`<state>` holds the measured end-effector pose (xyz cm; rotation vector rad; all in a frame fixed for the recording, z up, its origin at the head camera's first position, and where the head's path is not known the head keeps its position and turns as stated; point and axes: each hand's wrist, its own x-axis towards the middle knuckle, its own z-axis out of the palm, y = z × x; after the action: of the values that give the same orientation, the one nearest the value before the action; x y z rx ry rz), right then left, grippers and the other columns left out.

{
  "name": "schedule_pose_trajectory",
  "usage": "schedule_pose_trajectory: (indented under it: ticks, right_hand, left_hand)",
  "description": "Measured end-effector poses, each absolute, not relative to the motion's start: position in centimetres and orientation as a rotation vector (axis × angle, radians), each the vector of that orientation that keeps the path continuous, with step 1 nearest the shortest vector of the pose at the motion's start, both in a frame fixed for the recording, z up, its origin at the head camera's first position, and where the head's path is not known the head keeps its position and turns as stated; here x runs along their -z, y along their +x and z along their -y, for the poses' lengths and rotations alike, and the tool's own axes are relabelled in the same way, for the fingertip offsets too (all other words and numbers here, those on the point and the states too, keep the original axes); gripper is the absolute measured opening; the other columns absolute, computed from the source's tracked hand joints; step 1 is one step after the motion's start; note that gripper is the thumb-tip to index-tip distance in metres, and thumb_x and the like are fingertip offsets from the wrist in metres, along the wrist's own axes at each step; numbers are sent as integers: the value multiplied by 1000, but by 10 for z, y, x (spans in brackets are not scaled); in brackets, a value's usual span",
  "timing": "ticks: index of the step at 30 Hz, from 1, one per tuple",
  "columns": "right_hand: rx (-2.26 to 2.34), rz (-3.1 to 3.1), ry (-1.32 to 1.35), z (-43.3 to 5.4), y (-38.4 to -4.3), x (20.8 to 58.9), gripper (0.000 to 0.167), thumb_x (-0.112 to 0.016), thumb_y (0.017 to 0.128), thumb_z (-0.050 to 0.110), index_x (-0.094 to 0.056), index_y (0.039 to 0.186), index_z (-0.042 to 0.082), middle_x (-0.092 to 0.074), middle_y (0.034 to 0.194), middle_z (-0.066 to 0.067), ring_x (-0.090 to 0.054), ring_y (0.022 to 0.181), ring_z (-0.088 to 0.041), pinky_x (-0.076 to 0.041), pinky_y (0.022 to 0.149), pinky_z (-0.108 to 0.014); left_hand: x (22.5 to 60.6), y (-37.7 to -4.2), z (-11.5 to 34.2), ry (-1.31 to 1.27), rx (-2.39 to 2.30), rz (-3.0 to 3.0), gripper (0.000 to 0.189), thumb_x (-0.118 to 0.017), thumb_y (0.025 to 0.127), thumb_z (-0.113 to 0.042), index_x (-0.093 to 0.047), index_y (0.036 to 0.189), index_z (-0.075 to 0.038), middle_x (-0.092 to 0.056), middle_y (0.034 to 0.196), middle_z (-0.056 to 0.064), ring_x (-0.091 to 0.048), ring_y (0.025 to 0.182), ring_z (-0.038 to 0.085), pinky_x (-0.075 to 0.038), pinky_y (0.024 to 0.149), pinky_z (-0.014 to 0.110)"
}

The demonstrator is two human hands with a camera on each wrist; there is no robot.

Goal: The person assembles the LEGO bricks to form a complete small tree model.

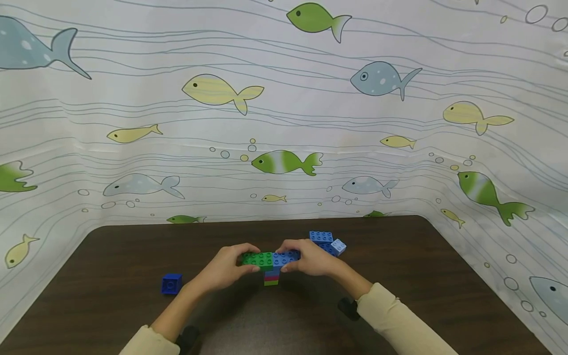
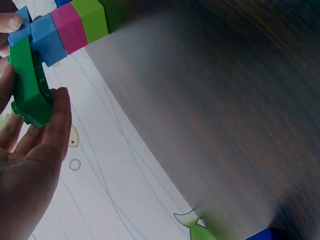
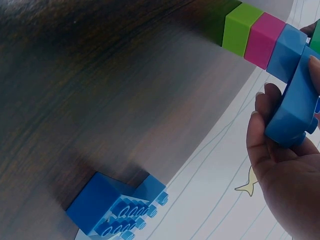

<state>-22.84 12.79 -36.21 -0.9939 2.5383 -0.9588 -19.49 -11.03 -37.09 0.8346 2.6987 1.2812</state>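
On the dark table a small tower rises from a lime green toy brick [image 1: 271, 283], through a magenta brick [image 3: 265, 40], to a blue brick [image 3: 287, 52]. Two long bricks lie end to end across its top, studs up. My left hand [image 1: 225, 268] grips the green long brick [image 1: 259, 261], thumb on the near side and fingers on the far side. The blue long brick [image 1: 284, 259] is held by my right hand [image 1: 310, 257] in the same way. Each long brick overhangs the narrow tower on its own side.
To the left, a dark blue brick [image 1: 171, 284] lies on the table with its hollow underside showing. Behind my right hand sit several blue bricks [image 1: 321, 237], among them a lighter blue brick [image 1: 338, 246]. A fish-printed sheet [image 1: 284, 123] borders the table's back and sides.
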Motion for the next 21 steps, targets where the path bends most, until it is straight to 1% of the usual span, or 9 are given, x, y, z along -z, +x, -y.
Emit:
schedule_pose_trajectory:
  ticks: [7, 14, 21]
  right_hand:
    - [960, -2539, -1009, -128, -229, 363, 27, -68, 83, 18, -61, 108, 11, -62, 103, 0, -55, 85, -12, -46, 75, -25]
    - [961, -2542, -1015, -128, -229, 363, 27, -68, 83, 18, -61, 108, 11, -62, 104, -1, -55, 86, -11, -46, 77, -26]
    - [955, -2544, -1007, -128, -230, 363, 27, -68, 83, 18, -61, 109, 13, -63, 104, 0, -55, 85, -9, -46, 77, -24]
  left_hand:
    - [373, -196, 109, 840, -1283, -2716, 29, -65, 85, -18, -59, 110, -4, -61, 91, 4, -51, 69, 12, -44, 59, 24]
    - [370, -195, 106, 817, -1237, -2728, 29, -64, 86, -15, -60, 111, -3, -61, 96, 6, -51, 73, 13, -45, 62, 25]
    - [369, -196, 105, 796, -1220, -2735, 28, -65, 85, -14, -60, 111, -3, -62, 98, 6, -52, 74, 13, -45, 63, 25]
